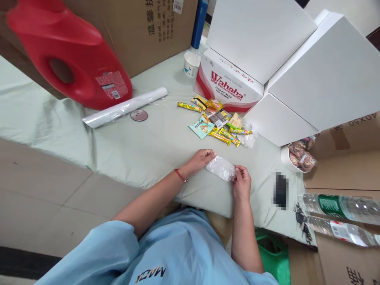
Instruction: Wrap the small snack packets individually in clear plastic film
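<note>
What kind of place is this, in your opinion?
Probably a home or small storeroom used for packing snacks, not a factory. Cardboard boxes and white boxes crowd a cloth-covered table, snack packets lie loose, and both hands hold a small clear bag.

Your right hand [242,183] covers one end of the clear plastic bag [221,168], and your left hand [202,157] covers the other, so you cannot tell whether the bag holds anything. A blurred dark patch [280,190] on the green cloth [142,146] hides whatever lies there. The red jug [68,51] is cut off by the top and left edges. The two water bottles [341,217] run out of the right edge, and their label print is too small to read. The snack packets [218,120] overlap one another, and most of their wording cannot be made out. The bowl [286,160] is partly hidden behind its wrapped snacks.
</note>
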Motion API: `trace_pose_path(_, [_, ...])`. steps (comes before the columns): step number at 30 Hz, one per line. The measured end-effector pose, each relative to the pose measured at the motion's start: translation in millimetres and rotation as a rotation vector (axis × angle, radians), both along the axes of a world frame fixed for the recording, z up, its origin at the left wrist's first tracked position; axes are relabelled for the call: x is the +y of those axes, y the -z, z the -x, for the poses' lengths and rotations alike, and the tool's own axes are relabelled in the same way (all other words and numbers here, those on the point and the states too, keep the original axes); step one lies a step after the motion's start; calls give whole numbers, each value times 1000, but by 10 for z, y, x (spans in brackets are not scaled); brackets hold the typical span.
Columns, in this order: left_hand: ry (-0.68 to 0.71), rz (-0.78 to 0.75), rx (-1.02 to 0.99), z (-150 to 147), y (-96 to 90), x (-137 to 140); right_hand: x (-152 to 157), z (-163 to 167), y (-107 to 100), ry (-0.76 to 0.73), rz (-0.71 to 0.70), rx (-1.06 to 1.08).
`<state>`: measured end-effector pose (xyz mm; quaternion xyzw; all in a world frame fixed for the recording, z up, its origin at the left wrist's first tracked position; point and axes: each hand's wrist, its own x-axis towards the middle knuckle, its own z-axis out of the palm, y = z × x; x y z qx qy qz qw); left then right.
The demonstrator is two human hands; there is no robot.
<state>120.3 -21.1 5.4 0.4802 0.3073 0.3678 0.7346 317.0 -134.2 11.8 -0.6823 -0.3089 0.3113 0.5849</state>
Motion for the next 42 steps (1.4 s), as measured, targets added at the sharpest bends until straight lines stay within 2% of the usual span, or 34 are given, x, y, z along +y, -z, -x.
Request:
trace_pose_path(2, [-4,8,-5,-14,1,-17,-90,109,-83,94,-31,-347])
trace_pose_path(4, [-14,13,-10,-25,1,-30,-152,242,-187,94,-134,-653])
trace_pose_path(7, [-26,13,-17,-28,-7,-39,-153,441,-278,-154,-247,-953])
trace_pose_path(9, [-33,8,-18,-24,-14,-43,-98,538,-251,-319,-245,-1046])
trace_pose_path(11, [-37,1,-17,-21,-19,-46,-28,586,-174,-378,-233,-1063])
trace_pose_path(15, [-38,-2,-29,-26,-18,-51,49,576,-56,-345,-220,-890])
trace_pose_path(19, [-20,-7,-49,-25,-29,-61,32,547,-87,-335,-63,-435])
trace_pose_path(22, [16,-26,-52,-11,-44,-79,31,555,-131,-197,-6,-200])
trace_pose_path(25, [92,-54,-37,0,-51,-96,50,593,-168,-119,10,-131])
trace_pose_path(29, [134,-41,-59,9,-48,-88,68,655,-225,-206,-2,-43])
trace_pose_path(32, [151,-11,-101,26,-46,-62,71,638,-281,-276,5,127])
trace_pose_path(36, [97,57,-200,64,-75,-33,74,493,-367,-310,36,326])
trace_pose_path(42, [65,240,-356,81,-127,-8,77,224,-374,-139,-75,308])
